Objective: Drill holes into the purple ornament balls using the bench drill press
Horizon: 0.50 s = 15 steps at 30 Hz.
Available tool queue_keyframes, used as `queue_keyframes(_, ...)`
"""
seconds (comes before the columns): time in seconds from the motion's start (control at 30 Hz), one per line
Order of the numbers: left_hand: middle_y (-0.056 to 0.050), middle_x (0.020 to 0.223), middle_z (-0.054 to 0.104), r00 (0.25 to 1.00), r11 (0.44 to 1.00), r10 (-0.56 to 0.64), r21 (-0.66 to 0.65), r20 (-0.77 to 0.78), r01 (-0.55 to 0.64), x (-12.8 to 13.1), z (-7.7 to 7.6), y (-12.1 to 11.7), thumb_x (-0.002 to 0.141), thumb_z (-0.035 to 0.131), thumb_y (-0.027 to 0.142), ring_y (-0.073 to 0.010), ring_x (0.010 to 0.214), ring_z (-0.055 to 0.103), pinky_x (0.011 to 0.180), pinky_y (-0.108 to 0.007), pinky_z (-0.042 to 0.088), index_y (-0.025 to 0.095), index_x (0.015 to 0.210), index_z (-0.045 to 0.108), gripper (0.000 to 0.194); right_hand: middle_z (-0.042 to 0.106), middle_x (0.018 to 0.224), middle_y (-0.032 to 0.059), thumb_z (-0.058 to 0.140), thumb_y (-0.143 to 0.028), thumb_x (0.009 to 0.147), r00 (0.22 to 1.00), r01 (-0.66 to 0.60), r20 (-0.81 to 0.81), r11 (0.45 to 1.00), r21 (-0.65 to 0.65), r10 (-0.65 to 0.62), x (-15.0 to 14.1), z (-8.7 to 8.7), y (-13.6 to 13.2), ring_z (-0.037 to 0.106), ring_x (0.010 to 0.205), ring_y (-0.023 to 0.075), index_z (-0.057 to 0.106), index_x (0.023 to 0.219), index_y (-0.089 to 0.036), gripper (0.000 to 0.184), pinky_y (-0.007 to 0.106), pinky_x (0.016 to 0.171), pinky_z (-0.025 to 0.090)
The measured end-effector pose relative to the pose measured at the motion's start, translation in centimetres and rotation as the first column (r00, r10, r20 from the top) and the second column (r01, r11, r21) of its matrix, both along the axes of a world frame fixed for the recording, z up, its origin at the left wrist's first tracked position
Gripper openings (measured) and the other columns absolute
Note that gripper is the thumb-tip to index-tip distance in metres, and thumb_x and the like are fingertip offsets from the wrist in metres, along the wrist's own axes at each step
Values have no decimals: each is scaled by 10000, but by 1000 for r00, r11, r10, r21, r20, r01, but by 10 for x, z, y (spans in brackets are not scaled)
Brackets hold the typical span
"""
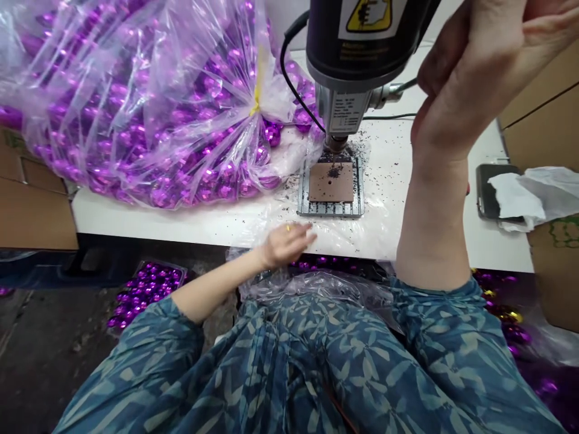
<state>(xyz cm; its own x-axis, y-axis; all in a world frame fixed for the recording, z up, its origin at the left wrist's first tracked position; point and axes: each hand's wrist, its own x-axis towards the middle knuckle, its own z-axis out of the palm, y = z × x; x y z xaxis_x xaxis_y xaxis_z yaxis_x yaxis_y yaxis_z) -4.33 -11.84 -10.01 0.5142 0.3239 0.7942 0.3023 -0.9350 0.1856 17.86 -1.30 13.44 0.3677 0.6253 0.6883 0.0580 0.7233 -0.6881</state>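
A drill press with a dark motor housing stands over a slotted metal base. On that base lies a brown square plate with a small hole and dark shavings on it. My left hand, a ring on one finger, hovers at the table's front edge just below the base. Its fingers are stretched out, slightly blurred, and nothing shows in them. High on the right, my right hand is closed around the end of the press's feed lever; the grip itself is mostly hidden.
A big clear bag of shiny purple balls, tied with yellow, fills the table's left. Dark shavings dot the white table. A phone lies under crumpled tissue at right. Another batch of purple balls sits low on the left.
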Motion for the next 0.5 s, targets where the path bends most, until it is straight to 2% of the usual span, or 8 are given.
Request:
queue_keyframes(0.07, -47, 1060, 770, 979, 973, 205, -109, -15, -205, -6, 17, 61, 1002, 418, 45, -206, 921, 727, 715, -365, 591, 353, 1344, 624, 505, 264, 513, -62, 473, -200, 890, 1000, -8, -21, 1000, 25, 9, 1, -1, 2, 351, 391, -31, 327, 580, -228, 344, 208, 492, 170)
queue_keyframes(0.1, -55, 1061, 758, 939, 915, 326, -212, -106, -342, -8, 26, 93, 1003, 394, 48, -219, 990, 716, 828, -410, 592, 326, 1266, 669, 471, 301, 525, -66, 492, -209, 889, 999, -17, -38, 999, 38, 19, 1, -2, 4, 362, 394, -32, 399, 600, -209, 303, 204, 490, 170)
queue_keyframes(0.17, -115, 1196, 732, 809, 741, 490, -334, -325, -583, -12, 42, 154, 981, 402, 52, -279, 1179, 655, 1021, -493, 537, 235, 1221, 701, 425, 333, 526, -70, 583, -279, 863, 998, -23, -62, 997, 80, 28, 2, -5, 7, 356, 401, -41, 517, 645, -174, 250, 184, 488, 176)
queue_keyframes(0.27, -204, 1415, 631, 617, 535, 521, -338, -589, -774, -16, 53, 216, 934, 437, 58, -376, 1378, 523, 1170, -580, 410, 142, 1275, 691, 433, 312, 487, -72, 703, -506, 736, 997, -28, -67, 990, 140, 38, 3, -8, 10, 322, 418, -48, 596, 673, -164, 365, 147, 490, 198)
queue_keyframes(0.33, -214, 1472, 590, 587, 503, 490, -341, -644, -794, -19, 53, 234, 911, 493, 88, -401, 1421, 483, 1223, -611, 340, 134, 1299, 685, 436, 342, 486, -71, 715, -593, 673, 998, -21, -63, 988, 155, 31, 3, -10, 11, 349, 429, -46, 630, 684, -163, 439, 130, 503, 273)
queue_keyframes(0.37, -205, 1460, 598, 624, 511, 480, -381, -617, -770, -22, 51, 238, 895, 552, 121, -406, 1414, 492, 1236, -618, 325, 149, 1286, 693, 416, 349, 484, -68, 720, -606, 665, 997, -8, -71, 986, 165, 20, 3, -11, 11, 391, 447, -40, 643, 682, -159, 454, 124, 523, 331)
queue_keyframes(0.43, -176, 1365, 652, 780, 560, 458, -542, -428, -626, -28, 45, 236, 828, 725, 206, -400, 1348, 558, 1226, -603, 365, 193, 1228, 709, 401, 363, 489, -54, 741, -605, 667, 995, 18, -97, 981, 191, 0, 3, -13, 12, 516, 541, -17, 666, 678, -147, 464, 119, 600, 449)
queue_keyframes(0.5, -136, 1223, 705, 910, 615, 399, -704, -109, -354, -35, 41, 225, 758, 864, 304, -355, 1218, 649, 1146, -549, 480, 232, 1209, 693, 488, 426, 524, -37, 757, -607, 663, 994, 18, -109, 979, 204, 4, 2, -13, 12, 608, 659, 9, 683, 694, -134, 480, 113, 647, 491)
